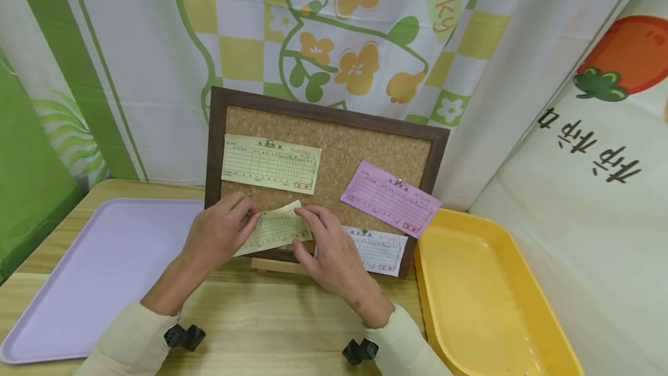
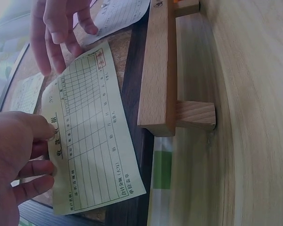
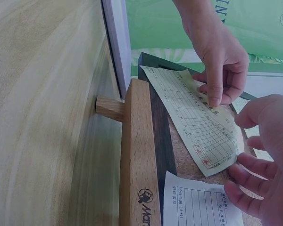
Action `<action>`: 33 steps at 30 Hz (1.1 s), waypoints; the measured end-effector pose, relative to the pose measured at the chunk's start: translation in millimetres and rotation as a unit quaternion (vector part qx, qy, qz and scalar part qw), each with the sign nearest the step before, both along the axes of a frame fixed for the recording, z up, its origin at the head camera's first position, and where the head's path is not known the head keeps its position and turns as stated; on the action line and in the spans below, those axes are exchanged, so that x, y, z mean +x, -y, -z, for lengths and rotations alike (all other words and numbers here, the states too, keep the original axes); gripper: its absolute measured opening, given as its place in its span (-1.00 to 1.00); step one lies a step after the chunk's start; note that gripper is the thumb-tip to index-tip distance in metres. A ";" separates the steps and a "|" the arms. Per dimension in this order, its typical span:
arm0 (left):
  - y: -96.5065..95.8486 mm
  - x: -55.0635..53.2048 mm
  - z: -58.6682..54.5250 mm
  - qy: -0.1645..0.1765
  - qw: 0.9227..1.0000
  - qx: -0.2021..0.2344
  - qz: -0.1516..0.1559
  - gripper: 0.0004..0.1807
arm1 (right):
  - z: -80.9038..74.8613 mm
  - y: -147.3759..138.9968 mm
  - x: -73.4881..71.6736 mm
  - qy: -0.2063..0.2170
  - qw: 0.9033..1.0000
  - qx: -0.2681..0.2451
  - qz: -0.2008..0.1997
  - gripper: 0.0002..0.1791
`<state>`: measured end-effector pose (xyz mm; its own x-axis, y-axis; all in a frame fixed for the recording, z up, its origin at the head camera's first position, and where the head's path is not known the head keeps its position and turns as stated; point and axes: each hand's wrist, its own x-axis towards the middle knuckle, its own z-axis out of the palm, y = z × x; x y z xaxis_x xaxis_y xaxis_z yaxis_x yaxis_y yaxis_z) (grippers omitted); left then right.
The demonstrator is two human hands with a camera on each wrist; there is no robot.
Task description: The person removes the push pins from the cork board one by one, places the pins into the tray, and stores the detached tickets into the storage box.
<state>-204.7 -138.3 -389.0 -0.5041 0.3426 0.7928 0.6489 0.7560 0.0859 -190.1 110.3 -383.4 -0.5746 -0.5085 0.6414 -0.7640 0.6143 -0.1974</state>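
Observation:
A framed corkboard [image 1: 336, 170] leans upright on a wooden stand [image 3: 140, 141]. Low on the board lies a pale yellow receipt slip [image 1: 273, 230], its top edge lifted and slightly bent. My left hand [image 1: 221, 225] pinches this slip by the middle of its top edge; whether a pin is under the fingertips is hidden. My right hand [image 1: 331, 251] is at the slip's right end, with thumb and fingers spread apart and fingertips touching the edge. Another yellow slip [image 1: 271, 164] hangs above, a pink slip [image 1: 391, 197] hangs tilted at the right, and a white slip [image 1: 378, 251] hangs below it.
A lilac tray [image 1: 120, 260] lies on the wooden table [image 1: 261, 329] to the left. On the right stands a yellow tray [image 1: 480, 283], its back corner close to the board. A patterned curtain [image 1: 245, 28] hangs right behind the board.

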 end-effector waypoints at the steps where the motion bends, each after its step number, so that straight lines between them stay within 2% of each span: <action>1: -0.2 0.7 -0.4 0.000 1.000 -0.002 0.004 -0.79 | -0.1 0.2 0.0 -0.001 1.000 -0.002 -0.001 -0.43; 9: -3.8 8.9 -4.2 0.010 0.998 -0.005 0.057 -0.77 | 0.2 0.6 0.5 0.010 1.000 -0.008 -0.006 -0.41; 15: -4.4 13.2 -2.9 0.029 0.997 0.002 0.076 -0.75 | 1.0 -3.2 1.6 0.026 0.999 -0.004 -0.020 -0.57; 21: -3.2 15.9 -2.5 0.049 0.994 -0.013 0.099 -0.77 | 0.3 -5.8 2.9 0.037 0.998 -0.022 -0.035 -0.66; 26: -2.0 20.1 -4.8 0.033 0.990 -0.022 0.138 -0.78 | -2.5 -8.1 5.2 0.064 0.996 -0.042 -0.049 -0.65; 30: -0.2 23.6 -6.6 0.014 0.986 -0.022 0.164 -0.93 | -4.9 -10.1 6.8 0.087 0.993 -0.052 -0.056 -0.65; 33: 1.1 26.1 -8.1 0.010 0.984 -0.023 0.179 -0.82 | -5.7 -11.5 7.5 0.101 0.991 -0.059 -0.060 -0.66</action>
<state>-178.6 -139.4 -380.9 -0.3609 0.5356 0.7635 0.8723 0.4835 0.0731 -182.6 121.7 -377.7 -0.6372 -0.5092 0.5785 -0.7677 0.4857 -0.4180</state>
